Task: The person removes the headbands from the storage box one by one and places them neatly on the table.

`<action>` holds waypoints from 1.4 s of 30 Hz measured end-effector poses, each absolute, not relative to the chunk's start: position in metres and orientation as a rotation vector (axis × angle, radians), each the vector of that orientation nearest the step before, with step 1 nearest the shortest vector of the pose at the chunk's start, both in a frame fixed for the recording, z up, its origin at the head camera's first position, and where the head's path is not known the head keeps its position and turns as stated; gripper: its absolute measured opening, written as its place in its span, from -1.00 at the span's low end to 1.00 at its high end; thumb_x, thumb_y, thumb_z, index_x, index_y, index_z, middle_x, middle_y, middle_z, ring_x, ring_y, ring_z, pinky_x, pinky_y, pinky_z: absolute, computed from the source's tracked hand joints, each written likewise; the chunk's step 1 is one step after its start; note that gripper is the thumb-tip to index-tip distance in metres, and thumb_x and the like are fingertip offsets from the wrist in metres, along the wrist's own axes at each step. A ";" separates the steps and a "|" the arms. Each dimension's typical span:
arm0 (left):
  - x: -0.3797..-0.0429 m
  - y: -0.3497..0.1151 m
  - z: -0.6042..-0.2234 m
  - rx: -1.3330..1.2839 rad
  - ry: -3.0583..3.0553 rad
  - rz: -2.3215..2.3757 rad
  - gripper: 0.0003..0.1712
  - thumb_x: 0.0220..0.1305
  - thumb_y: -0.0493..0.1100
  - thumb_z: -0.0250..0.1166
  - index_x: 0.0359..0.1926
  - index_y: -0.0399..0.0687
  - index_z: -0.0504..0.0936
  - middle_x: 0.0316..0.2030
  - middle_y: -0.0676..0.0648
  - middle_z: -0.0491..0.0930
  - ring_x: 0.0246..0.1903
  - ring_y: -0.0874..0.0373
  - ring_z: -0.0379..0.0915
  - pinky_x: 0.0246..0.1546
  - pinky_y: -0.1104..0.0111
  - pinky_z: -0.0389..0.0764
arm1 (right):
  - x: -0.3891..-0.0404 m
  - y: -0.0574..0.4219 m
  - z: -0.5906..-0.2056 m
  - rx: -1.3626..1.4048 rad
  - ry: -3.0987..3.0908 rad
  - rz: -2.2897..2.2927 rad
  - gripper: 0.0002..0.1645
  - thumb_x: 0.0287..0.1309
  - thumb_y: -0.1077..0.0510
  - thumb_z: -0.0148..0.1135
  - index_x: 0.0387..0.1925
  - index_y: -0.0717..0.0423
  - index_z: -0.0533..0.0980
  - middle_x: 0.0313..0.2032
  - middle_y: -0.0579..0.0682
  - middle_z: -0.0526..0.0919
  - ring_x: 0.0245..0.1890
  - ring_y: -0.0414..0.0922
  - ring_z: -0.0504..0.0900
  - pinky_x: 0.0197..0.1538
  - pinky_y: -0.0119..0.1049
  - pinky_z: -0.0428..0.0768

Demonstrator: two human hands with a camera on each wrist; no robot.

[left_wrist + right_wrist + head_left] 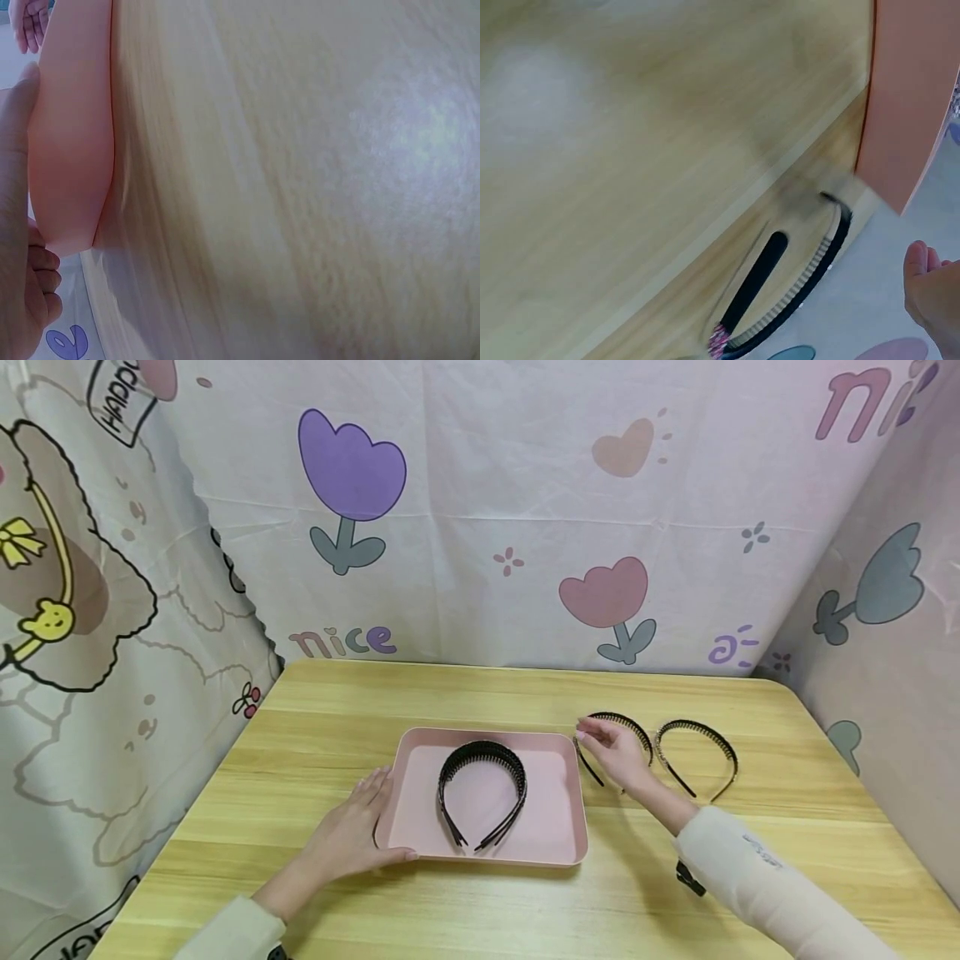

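Pink tray [555, 810]: in the crook of the left thumb and fingers — best braced there, lest it skid.
Headband stack [483, 750]: in the tray, between both hands' fingers.
Near headband [637, 729]: partly under the right fingers; best pinched singly, at the arch.
Far headband [708, 729]: right of those fingers.
Left hand [348, 827]: clamped on the tray's corner, thumb along the front wall.
Right hand [617, 753]: fingertips together, apparently empty — contact cannot be told.

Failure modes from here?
The right hand could nudge the far-right headband while lifting the headband beside the pink tray; they lie close together. The overlapping toothed headbands in the tray may snag together. The left hand grips the tray's left end, so a bump might swivel it.
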State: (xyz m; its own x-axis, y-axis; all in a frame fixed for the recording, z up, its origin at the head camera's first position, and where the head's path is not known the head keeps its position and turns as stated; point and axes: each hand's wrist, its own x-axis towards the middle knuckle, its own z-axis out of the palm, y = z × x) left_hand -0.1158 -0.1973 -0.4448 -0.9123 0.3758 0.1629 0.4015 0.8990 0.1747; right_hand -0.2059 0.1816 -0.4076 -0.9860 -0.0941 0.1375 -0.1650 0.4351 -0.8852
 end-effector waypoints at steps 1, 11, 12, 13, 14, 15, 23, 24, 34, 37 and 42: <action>-0.116 -0.197 -0.445 -0.603 -2.938 -0.311 0.33 -0.23 0.58 0.19 0.27 -0.45 0.23 0.34 -0.32 0.17 0.34 -0.18 0.10 0.33 0.08 0.23 | -0.206 0.178 -0.408 0.243 -2.597 1.630 -0.59 0.20 0.28 0.13 0.05 0.45 0.44 -0.03 0.35 0.58 -0.18 -0.23 0.62 -0.13 -0.69 0.50; -0.115 -0.198 -0.445 -0.601 -2.921 -0.311 0.33 -0.23 0.59 0.18 0.26 -0.46 0.25 0.32 -0.33 0.20 0.32 -0.19 0.13 0.30 0.06 0.27 | -0.206 0.148 -0.410 0.295 -2.608 1.681 -0.59 0.14 0.32 0.16 0.02 0.46 0.46 -0.08 0.35 0.60 -0.10 0.13 0.61 -0.10 -0.56 0.58; -0.115 -0.197 -0.445 -0.603 -2.917 -0.313 0.34 -0.23 0.60 0.17 0.26 -0.46 0.26 0.32 -0.33 0.20 0.32 -0.19 0.14 0.30 0.06 0.27 | -0.206 0.145 -0.410 0.315 -2.600 1.689 -0.60 0.13 0.33 0.17 0.00 0.48 0.46 -0.10 0.36 0.61 -0.12 0.13 0.62 -0.12 -0.57 0.58; -0.115 -0.197 -0.445 -0.606 -2.915 -0.318 0.34 -0.23 0.60 0.17 0.26 -0.46 0.26 0.32 -0.33 0.20 0.32 -0.19 0.14 0.31 0.06 0.26 | -0.205 0.142 -0.411 0.332 -2.595 1.697 -0.61 0.13 0.34 0.17 -0.01 0.49 0.46 -0.11 0.37 0.61 -0.13 0.13 0.62 -0.14 -0.59 0.57; -0.115 -0.197 -0.445 -0.607 -2.914 -0.323 0.34 -0.23 0.60 0.17 0.26 -0.46 0.26 0.32 -0.33 0.21 0.32 -0.19 0.14 0.31 0.06 0.26 | -0.205 0.140 -0.412 0.338 -2.588 1.713 -0.61 0.11 0.35 0.18 -0.02 0.49 0.47 -0.12 0.36 0.62 -0.13 0.14 0.63 -0.17 -0.61 0.56; -0.115 -0.197 -0.445 -0.607 -2.914 -0.326 0.34 -0.23 0.60 0.17 0.26 -0.46 0.25 0.32 -0.33 0.21 0.32 -0.19 0.14 0.31 0.07 0.25 | -0.206 0.137 -0.413 0.356 -2.588 1.704 -0.62 0.11 0.35 0.19 -0.03 0.50 0.48 -0.13 0.36 0.62 -0.15 0.13 0.63 -0.19 -0.62 0.55; -0.114 -0.198 -0.445 -0.607 -2.917 -0.299 0.34 -0.21 0.61 0.15 0.26 -0.47 0.25 0.31 -0.35 0.20 0.31 -0.21 0.15 0.28 0.06 0.29 | -0.210 0.118 -0.420 0.481 -2.592 1.679 -0.64 0.09 0.36 0.20 -0.06 0.48 0.51 -0.18 0.35 0.64 -0.20 0.11 0.64 -0.20 -0.50 0.62; -0.115 -0.197 -0.444 -0.607 -2.917 -0.297 0.34 -0.21 0.61 0.14 0.25 -0.47 0.25 0.31 -0.35 0.20 0.31 -0.21 0.15 0.28 0.06 0.29 | -0.211 0.116 -0.421 0.494 -2.592 1.672 -0.65 0.09 0.36 0.20 -0.07 0.48 0.51 -0.18 0.35 0.64 -0.20 0.12 0.65 -0.19 -0.46 0.64; -0.116 -0.198 -0.444 -0.610 -2.924 -0.299 0.34 -0.21 0.61 0.14 0.25 -0.48 0.25 0.31 -0.35 0.21 0.31 -0.21 0.15 0.29 0.07 0.29 | -0.218 0.102 -0.426 0.406 -2.749 1.473 -0.70 0.03 0.23 0.31 -0.15 0.26 0.62 -0.20 0.15 0.71 -0.24 -0.04 0.68 -0.21 -0.38 0.67; -0.115 -0.198 -0.444 -0.603 -2.928 -0.312 0.34 -0.21 0.60 0.16 0.26 -0.47 0.24 0.32 -0.34 0.20 0.32 -0.19 0.14 0.31 0.08 0.27 | -0.220 0.100 -0.427 0.359 -2.801 1.394 -0.71 0.00 0.18 0.34 -0.17 0.17 0.64 -0.23 0.08 0.73 -0.24 -0.08 0.69 -0.21 -0.37 0.66; -0.115 -0.198 -0.444 -0.594 -2.933 -0.337 0.34 -0.23 0.58 0.19 0.28 -0.45 0.23 0.34 -0.32 0.17 0.33 -0.19 0.12 0.31 0.07 0.26 | -0.223 0.098 -0.429 0.355 -2.831 1.421 -0.76 -0.01 0.21 0.35 -0.22 0.14 0.67 -0.25 0.06 0.73 -0.28 -0.11 0.68 -0.28 -0.45 0.64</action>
